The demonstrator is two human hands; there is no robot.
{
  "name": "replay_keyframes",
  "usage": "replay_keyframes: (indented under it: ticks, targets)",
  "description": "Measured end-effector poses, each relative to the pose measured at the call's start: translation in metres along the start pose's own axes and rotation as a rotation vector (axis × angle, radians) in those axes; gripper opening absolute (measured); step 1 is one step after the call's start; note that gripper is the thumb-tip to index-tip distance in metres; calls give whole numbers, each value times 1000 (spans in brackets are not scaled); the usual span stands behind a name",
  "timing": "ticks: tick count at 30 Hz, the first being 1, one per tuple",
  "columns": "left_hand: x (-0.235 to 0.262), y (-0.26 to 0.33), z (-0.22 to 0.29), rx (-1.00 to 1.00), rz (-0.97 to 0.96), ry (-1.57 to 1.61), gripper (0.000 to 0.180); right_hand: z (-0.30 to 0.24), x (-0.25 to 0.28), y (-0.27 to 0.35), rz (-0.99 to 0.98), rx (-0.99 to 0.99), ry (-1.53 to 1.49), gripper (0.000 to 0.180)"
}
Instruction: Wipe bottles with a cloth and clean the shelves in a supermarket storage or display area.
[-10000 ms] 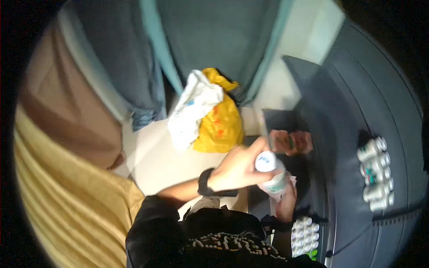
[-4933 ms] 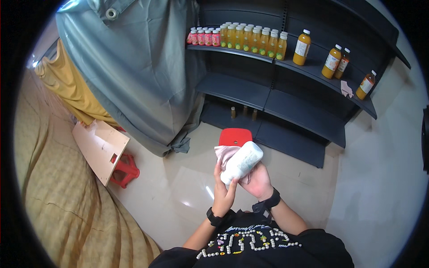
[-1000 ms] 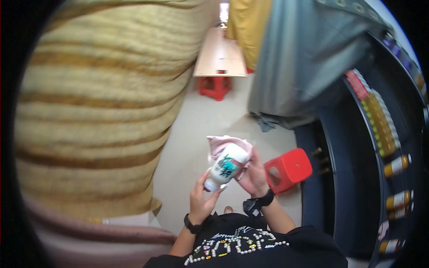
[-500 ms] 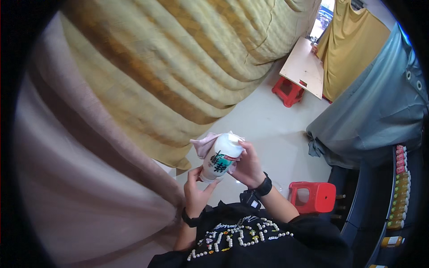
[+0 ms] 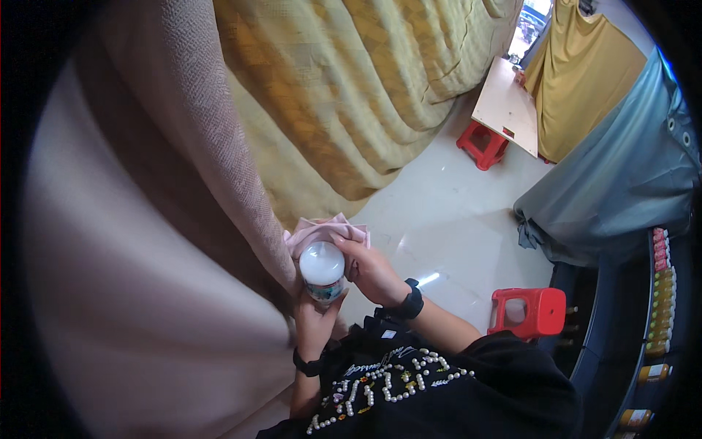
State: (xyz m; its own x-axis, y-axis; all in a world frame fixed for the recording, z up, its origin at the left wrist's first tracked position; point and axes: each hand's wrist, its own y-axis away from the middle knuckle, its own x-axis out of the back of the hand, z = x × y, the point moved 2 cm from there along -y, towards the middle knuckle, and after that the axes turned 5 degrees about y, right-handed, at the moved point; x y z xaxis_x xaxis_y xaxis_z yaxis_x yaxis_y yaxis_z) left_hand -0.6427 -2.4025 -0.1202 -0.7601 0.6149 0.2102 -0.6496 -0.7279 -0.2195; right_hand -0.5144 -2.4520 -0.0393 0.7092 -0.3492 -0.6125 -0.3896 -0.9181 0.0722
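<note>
A white bottle with a green and dark print is tilted so that one round end faces up at me. My left hand is closed round its lower part from below. A pale pink cloth lies along the far side of the bottle. My right hand grips this cloth, thumb on top, and presses it against the bottle's right side. Part of the right fingers is hidden behind the bottle and the cloth.
A beige curtain hangs close on my left, with a yellow curtain beyond. At right stand a red stool and a dark shelf holding several drink bottles. Farther off, a wooden board rests on another red stool.
Both hands have moved left and slightly down with the bottle. The bottle has turned from showing its printed side to showing a round end. The cloth has shifted along with it.
</note>
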Motion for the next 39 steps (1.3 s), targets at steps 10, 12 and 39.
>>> replay_keyframes:
  ticks: [10, 12, 39]
  targets:
    - [27, -69, -86, 31, 94, -13, 55, 22, -10, -88, -105, -105, 407, 45]
    - [31, -83, -90, 12, 106, 15, 48, 20, -8, -107, -115, -134, 456, 45]
    - [162, -178, -149, 132, 1071, 79, 44, 74, -45, -347, -822, 100, 46, 33]
